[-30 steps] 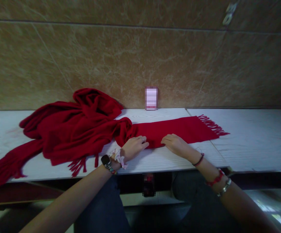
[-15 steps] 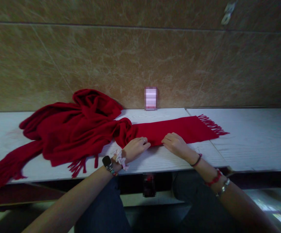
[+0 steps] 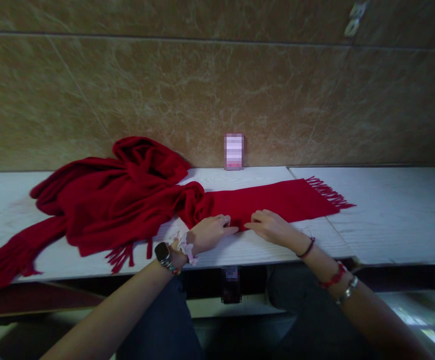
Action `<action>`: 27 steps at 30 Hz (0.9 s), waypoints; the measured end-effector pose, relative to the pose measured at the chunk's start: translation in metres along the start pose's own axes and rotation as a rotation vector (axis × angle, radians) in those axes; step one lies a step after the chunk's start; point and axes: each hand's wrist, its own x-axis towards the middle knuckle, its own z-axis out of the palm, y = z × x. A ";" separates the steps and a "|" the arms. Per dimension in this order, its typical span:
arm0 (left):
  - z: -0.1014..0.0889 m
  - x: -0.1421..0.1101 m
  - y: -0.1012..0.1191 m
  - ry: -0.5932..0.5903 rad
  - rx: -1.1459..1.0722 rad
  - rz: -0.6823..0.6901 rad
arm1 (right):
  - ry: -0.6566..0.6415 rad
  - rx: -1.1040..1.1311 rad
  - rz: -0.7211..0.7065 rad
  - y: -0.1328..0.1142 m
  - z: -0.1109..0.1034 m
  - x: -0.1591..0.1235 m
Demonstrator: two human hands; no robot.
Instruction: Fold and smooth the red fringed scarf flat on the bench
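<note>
Scarf [image 3: 270, 197], red and fringed: smooth toward 3 o'clock, rumpled toward 9.
On the white surface [image 3: 397, 215], the work looks partly done: band flat, heap [image 3: 115, 205] loose. The band's long axis runs nearly 9-to-3, fringe [image 3: 330, 194] pointing to 3. Left hand [image 3: 208, 234] and right hand [image 3: 272, 228] meet its 6 o'clock edge, fingers curled narrow; whether they pinch cloth, I cannot tell.
</note>
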 end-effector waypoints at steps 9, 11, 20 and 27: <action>0.000 0.000 0.006 0.045 -0.197 -0.065 | 0.016 0.114 -0.013 -0.003 -0.003 -0.001; 0.001 0.002 0.006 0.037 -0.183 -0.143 | 0.014 0.128 -0.005 -0.004 -0.005 -0.001; -0.005 0.019 0.012 -0.095 -0.074 -0.377 | -0.015 0.120 0.006 -0.005 -0.007 0.002; -0.001 0.023 -0.004 -0.141 -0.172 -0.173 | 0.004 0.151 0.019 -0.006 -0.005 0.003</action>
